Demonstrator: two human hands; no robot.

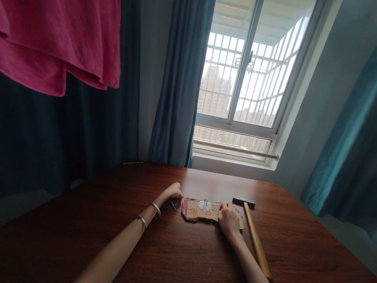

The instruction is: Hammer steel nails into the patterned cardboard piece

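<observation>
A flat, spotted yellowish board (194,212) with a pink left end lies on the table, its edges uneven. Upright in a whitish patch at its middle stand a few thin nails (205,203). My right hand (229,219) is closed over the board's right part, fingers curled down on it. Just off the board's left end, my left hand (173,191) is closed, with its fingertips turned away; what it may hold is hidden. Below that hand are several loose dark nails (171,205). To the right of my right hand rests a hammer (255,236) with a black head and wooden handle.
The brown wooden table (159,256) runs back toward a barred window (240,77). Blue curtains (181,83) hang behind it, and a pink cloth (56,38) hangs at the upper left. Two bangles (155,208) circle my left wrist.
</observation>
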